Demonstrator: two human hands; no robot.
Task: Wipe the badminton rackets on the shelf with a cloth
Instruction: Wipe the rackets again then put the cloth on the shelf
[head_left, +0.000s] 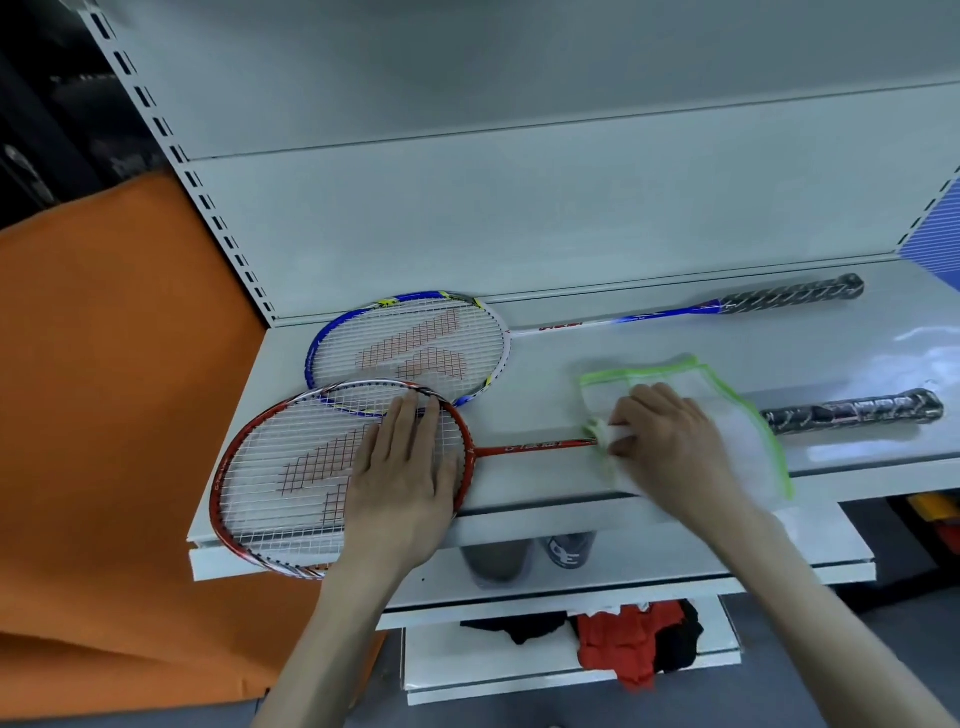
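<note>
Two badminton rackets lie on the white shelf. The red racket is nearest, its head overhanging the shelf's front left edge and its black grip pointing right. My left hand rests flat on its strings, fingers spread. My right hand pinches a white cloth with a green border around the red shaft. Behind it lies the blue and white racket, its head partly under the red one's rim, its grip at the far right.
White slotted uprights and a back panel enclose the shelf. Lower shelves hold two cups and red and black fabric. An orange surface fills the left side. A blue panel stands at the right.
</note>
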